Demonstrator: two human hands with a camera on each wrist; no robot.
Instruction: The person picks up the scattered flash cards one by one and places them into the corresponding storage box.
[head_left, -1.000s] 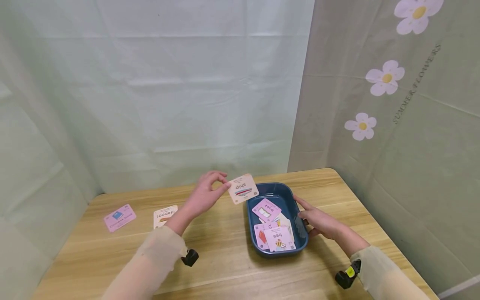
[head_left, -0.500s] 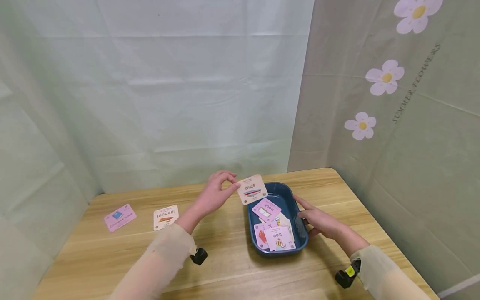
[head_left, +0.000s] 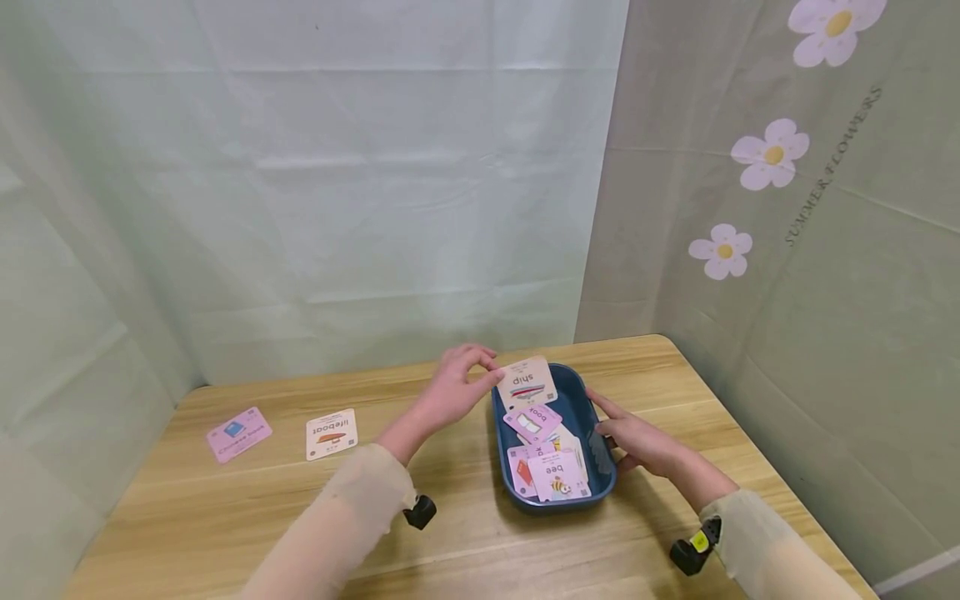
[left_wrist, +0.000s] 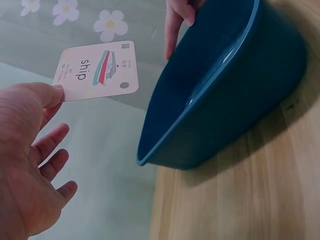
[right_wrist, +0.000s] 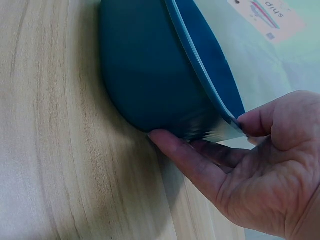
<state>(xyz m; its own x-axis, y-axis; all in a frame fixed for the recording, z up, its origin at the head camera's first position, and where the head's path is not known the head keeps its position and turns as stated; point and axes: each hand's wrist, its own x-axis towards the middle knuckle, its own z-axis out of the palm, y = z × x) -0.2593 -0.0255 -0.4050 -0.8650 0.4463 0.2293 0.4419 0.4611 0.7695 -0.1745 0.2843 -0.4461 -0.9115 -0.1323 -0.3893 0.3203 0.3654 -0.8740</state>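
Between thumb and index finger, my left hand point(head_left: 455, 388) pinches a corner of the ship card point(head_left: 527, 382), over the far left part of the dark blue tray point(head_left: 517, 497). In the left wrist view the ship card point(left_wrist: 97, 71) hangs in the air, its other fingers spread apart below. My right hand point(head_left: 643, 445) holds the tray's right side; in the right wrist view its thumb is at the rim and the fingers press the outer wall. Inside the tray lie a book card point(head_left: 533, 422), a bee card point(head_left: 559, 477) and several others partly covered.
On the wooden table point(head_left: 247, 517) to the left lie a lifeboat card point(head_left: 332, 434) and a pink Chinese book card point(head_left: 239, 434). A pale curtain point(head_left: 360, 183) hangs behind the table, and a flowered one point(head_left: 810, 317) on the right.
My left hand has carried the ship card rightward, from beside the tray's far left rim to over the tray. The lifeboat card is now fully uncovered. My right hand stays in place.
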